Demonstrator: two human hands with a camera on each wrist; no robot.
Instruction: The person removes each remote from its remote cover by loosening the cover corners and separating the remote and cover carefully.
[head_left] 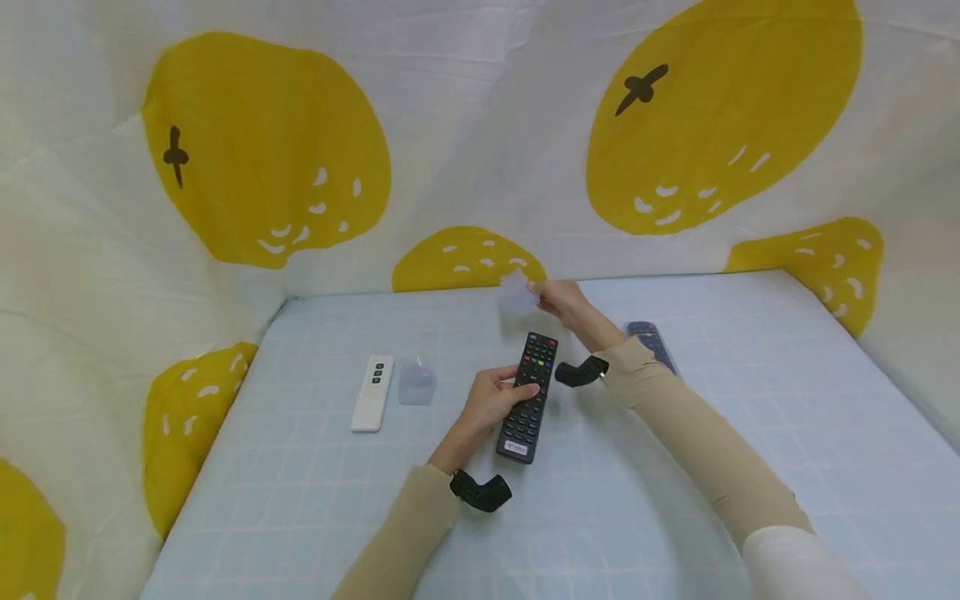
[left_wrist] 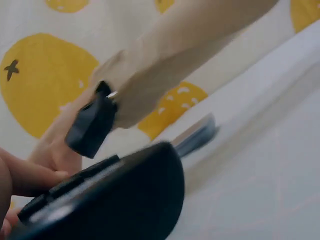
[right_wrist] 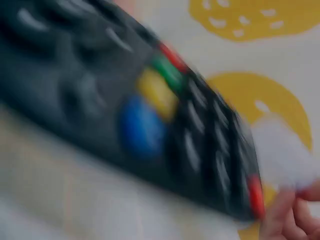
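In the head view my left hand (head_left: 491, 400) grips a long black remote control (head_left: 525, 421) by its side, thumb across the buttons. The remote is tilted slightly, with red, green, yellow and blue keys near its far end. Farther back, my right hand (head_left: 561, 300) pinches a thin, pale translucent piece (head_left: 517, 292), its material unclear, held beyond the remote's far end. The right wrist view shows the remote's coloured keys (right_wrist: 145, 125) close up and blurred, with the whitish piece (right_wrist: 282, 150) between fingertips (right_wrist: 280, 215). In the left wrist view, the remote's dark end (left_wrist: 135, 195) fills the foreground.
A white remote (head_left: 372, 393) with several dark buttons lies on the left of the pale blue checked cloth (head_left: 292, 500). Beside it sits a clear, boxy plastic piece (head_left: 417, 383). Another dark remote (head_left: 652, 343) lies partly behind the right forearm. A patterned curtain (head_left: 465, 167) closes the back.
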